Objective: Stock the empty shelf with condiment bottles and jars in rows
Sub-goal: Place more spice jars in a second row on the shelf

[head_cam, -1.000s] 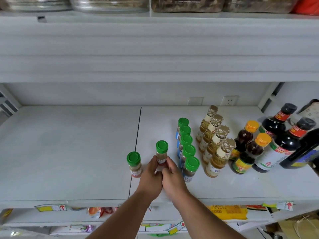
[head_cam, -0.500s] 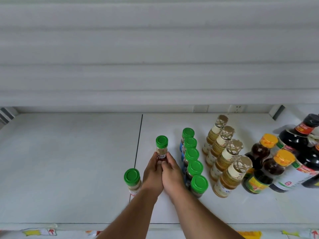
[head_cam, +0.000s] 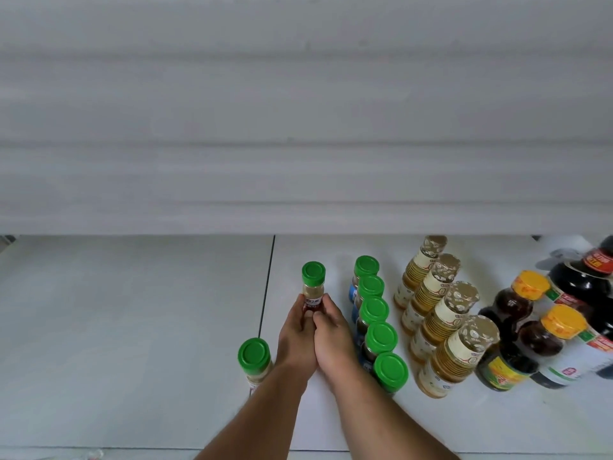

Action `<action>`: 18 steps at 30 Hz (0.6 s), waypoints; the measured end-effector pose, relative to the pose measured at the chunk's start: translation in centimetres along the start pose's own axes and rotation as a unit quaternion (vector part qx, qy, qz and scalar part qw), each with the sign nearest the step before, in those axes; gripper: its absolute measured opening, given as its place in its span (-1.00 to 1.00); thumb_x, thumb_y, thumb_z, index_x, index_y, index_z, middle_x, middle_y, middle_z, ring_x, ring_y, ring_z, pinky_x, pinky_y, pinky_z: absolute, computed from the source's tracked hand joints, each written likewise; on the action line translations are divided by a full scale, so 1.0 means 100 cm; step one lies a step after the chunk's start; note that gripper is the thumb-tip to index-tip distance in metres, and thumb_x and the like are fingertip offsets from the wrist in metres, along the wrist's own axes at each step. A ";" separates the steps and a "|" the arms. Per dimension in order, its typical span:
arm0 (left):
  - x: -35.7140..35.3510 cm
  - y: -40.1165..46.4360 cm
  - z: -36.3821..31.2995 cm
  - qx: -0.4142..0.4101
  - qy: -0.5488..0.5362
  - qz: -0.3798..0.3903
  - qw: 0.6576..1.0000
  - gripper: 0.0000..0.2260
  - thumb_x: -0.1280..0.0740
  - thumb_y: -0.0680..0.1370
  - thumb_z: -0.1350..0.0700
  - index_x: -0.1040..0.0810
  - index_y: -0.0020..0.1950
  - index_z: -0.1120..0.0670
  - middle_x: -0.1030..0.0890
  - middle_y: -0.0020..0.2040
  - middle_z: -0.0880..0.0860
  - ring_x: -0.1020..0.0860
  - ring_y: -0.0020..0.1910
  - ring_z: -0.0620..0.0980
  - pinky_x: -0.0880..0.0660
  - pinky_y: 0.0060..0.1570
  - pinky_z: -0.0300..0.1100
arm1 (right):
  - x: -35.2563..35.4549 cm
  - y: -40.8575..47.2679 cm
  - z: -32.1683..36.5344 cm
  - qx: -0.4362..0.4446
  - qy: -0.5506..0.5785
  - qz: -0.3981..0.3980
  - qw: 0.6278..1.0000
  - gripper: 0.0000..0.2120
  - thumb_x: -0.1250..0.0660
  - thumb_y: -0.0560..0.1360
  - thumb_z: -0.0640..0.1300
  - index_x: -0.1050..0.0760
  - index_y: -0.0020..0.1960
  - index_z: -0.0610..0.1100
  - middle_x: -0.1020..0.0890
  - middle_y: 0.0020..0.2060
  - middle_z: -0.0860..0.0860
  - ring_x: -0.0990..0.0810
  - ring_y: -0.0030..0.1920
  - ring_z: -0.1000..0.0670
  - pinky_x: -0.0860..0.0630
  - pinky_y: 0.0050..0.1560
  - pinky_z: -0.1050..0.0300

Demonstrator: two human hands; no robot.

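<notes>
A green-capped spice jar [head_cam: 313, 284] stands upright on the white shelf [head_cam: 132, 310], deep in, just left of a row of several green-capped jars [head_cam: 374, 308]. My left hand [head_cam: 297, 333] and my right hand [head_cam: 331, 336] both clasp its lower half, thumbs touching in front. A second loose green-capped jar [head_cam: 254, 361] stands near the front, left of my left wrist, apart from it.
Right of the green row runs a row of several amber bottles [head_cam: 441, 313], then dark sauce bottles with orange caps [head_cam: 537, 327] and large soy sauce bottles [head_cam: 590, 287]. The upper shelf's front lip [head_cam: 298, 194] hangs low over the back. A seam [head_cam: 267, 287] splits the shelf.
Both hands have pushed the held jar away from the front edge, deeper into the shelf. The camera has dipped, so the upper shelf lip now fills the top half.
</notes>
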State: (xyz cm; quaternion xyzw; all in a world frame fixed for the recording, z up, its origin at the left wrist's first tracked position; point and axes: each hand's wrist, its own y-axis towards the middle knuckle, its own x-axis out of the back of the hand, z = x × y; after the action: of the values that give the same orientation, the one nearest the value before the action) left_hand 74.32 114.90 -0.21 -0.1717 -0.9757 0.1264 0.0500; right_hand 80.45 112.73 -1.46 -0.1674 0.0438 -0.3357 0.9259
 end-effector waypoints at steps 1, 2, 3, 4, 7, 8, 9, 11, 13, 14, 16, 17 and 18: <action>0.001 -0.001 0.002 0.006 0.000 -0.001 1.000 -0.60 -0.17 0.69 0.22 -0.38 0.51 -0.07 -0.59 0.30 -0.04 -0.57 0.22 -0.10 -0.47 0.22 -0.31 | 0.001 -0.004 0.001 -0.002 0.001 -0.003 1.000 -0.53 -0.15 0.69 -0.20 -0.34 0.58 0.05 -0.57 0.40 0.00 -0.53 0.36 0.01 -0.38 0.35 0.20; 0.002 -0.004 0.003 0.012 0.004 0.001 1.000 -0.61 -0.18 0.69 0.21 -0.38 0.48 -0.12 -0.59 0.29 -0.05 -0.57 0.22 -0.10 -0.46 0.21 -0.30 | 0.003 -0.009 0.002 -0.005 0.001 -0.006 1.000 -0.53 -0.16 0.70 -0.18 -0.31 0.59 0.05 -0.54 0.42 0.00 -0.52 0.37 0.00 -0.37 0.33 0.21; 0.003 -0.011 0.003 0.011 0.005 0.005 1.000 -0.63 -0.18 0.70 0.20 -0.38 0.43 -0.17 -0.59 0.27 -0.06 -0.58 0.20 -0.12 -0.45 0.16 -0.34 | 0.006 -0.017 0.003 -0.003 -0.002 -0.008 1.000 -0.53 -0.17 0.70 -0.15 -0.30 0.59 0.05 -0.54 0.43 -0.01 -0.53 0.35 0.00 -0.37 0.31 0.22; 0.004 -0.019 0.005 0.009 0.014 0.012 1.000 -0.65 -0.18 0.70 0.21 -0.37 0.39 -0.18 -0.59 0.28 -0.07 -0.57 0.20 -0.14 -0.43 0.11 -0.43 | 0.009 -0.027 0.004 0.003 -0.004 -0.006 1.000 -0.54 -0.18 0.71 -0.14 -0.30 0.59 0.06 -0.54 0.42 -0.01 -0.54 0.30 0.02 -0.37 0.27 0.25; 0.012 -0.053 0.018 0.003 0.082 0.028 0.996 -0.61 -0.15 0.70 0.27 -0.28 0.52 0.06 -0.47 0.37 -0.02 -0.46 0.27 -0.13 -0.30 0.00 -0.65 | 0.018 -0.063 -0.002 0.003 -0.023 0.003 1.000 -0.55 -0.18 0.71 -0.18 -0.30 0.59 -0.02 -0.50 0.43 0.01 -0.47 0.28 0.10 -0.31 0.19 0.42; 0.017 -0.066 0.023 -0.010 0.105 0.042 0.994 -0.60 -0.15 0.70 0.28 -0.24 0.55 0.12 -0.44 0.42 0.00 -0.42 0.30 -0.15 -0.28 0.02 -0.67 | 0.020 -0.075 -0.008 -0.002 -0.034 0.007 0.999 -0.55 -0.18 0.70 -0.19 -0.30 0.58 -0.04 -0.46 0.47 0.02 -0.45 0.35 0.10 -0.28 0.23 0.43; 0.022 -0.079 0.027 -0.020 0.120 0.057 0.991 -0.60 -0.15 0.70 0.26 -0.24 0.55 0.13 -0.42 0.45 0.01 -0.39 0.32 -0.17 -0.28 0.05 -0.66 | 0.021 -0.086 -0.015 -0.007 -0.046 0.013 0.999 -0.55 -0.18 0.70 -0.19 -0.31 0.58 -0.05 -0.43 0.50 0.02 -0.43 0.40 0.10 -0.26 0.31 0.39; 0.032 -0.102 0.033 -0.016 0.116 0.070 0.991 -0.62 -0.17 0.69 0.26 -0.30 0.52 0.12 -0.44 0.43 0.00 -0.41 0.31 -0.18 -0.28 0.03 -0.66 | 0.023 -0.108 -0.029 -0.013 -0.073 0.027 0.997 -0.55 -0.19 0.70 -0.18 -0.32 0.58 -0.05 -0.42 0.52 0.02 -0.41 0.43 0.10 -0.27 0.43 0.28; 0.043 -0.122 0.035 -0.009 0.126 0.063 0.990 -0.62 -0.20 0.67 0.31 -0.35 0.48 0.15 -0.50 0.34 0.00 -0.49 0.21 -0.23 -0.29 -0.03 -0.68 | 0.022 -0.127 -0.038 -0.005 -0.107 0.039 0.994 -0.55 -0.19 0.69 -0.17 -0.32 0.58 -0.05 -0.42 0.52 0.01 -0.41 0.47 0.06 -0.26 0.47 0.25; 0.049 -0.130 0.038 -0.001 0.127 0.056 0.990 -0.62 -0.21 0.65 0.34 -0.37 0.47 0.13 -0.52 0.31 0.01 -0.52 0.17 -0.26 -0.34 -0.01 -0.65 | 0.022 -0.134 -0.040 -0.005 -0.120 0.048 0.992 -0.54 -0.18 0.69 -0.18 -0.31 0.58 -0.06 -0.42 0.52 0.02 -0.40 0.49 0.05 -0.26 0.46 0.27; 0.062 -0.143 0.038 0.014 0.124 0.055 0.991 -0.60 -0.22 0.63 0.34 -0.42 0.42 0.02 -0.56 0.33 0.02 -0.55 0.24 -0.18 -0.41 0.15 -0.49 | 0.019 -0.140 -0.039 -0.011 -0.149 0.068 0.986 -0.49 -0.17 0.66 -0.24 -0.30 0.60 -0.06 -0.45 0.49 0.01 -0.42 0.47 0.04 -0.30 0.40 0.27; 0.070 -0.148 0.037 0.017 0.124 0.041 0.991 -0.60 -0.23 0.62 0.32 -0.46 0.39 -0.03 -0.58 0.32 -0.01 -0.55 0.27 -0.13 -0.41 0.20 -0.40 | 0.018 -0.140 -0.035 -0.012 -0.162 0.080 0.983 -0.47 -0.16 0.64 -0.26 -0.30 0.60 -0.03 -0.47 0.48 0.00 -0.45 0.43 0.05 -0.34 0.36 0.24; 0.077 -0.149 0.038 0.019 0.128 0.012 0.992 -0.61 -0.25 0.60 0.31 -0.51 0.32 -0.08 -0.61 0.27 -0.04 -0.57 0.23 -0.12 -0.42 0.20 -0.33 | 0.016 -0.140 -0.030 -0.015 -0.176 0.091 0.980 -0.45 -0.15 0.62 -0.27 -0.30 0.60 -0.01 -0.48 0.47 -0.01 -0.47 0.39 0.06 -0.37 0.35 0.21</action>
State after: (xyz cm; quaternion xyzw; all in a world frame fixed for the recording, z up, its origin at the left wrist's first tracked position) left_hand 61.77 103.17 0.52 -0.1968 -0.9567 0.1220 0.1764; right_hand 72.60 100.84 0.48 -0.2329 -0.1001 -0.2149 0.9432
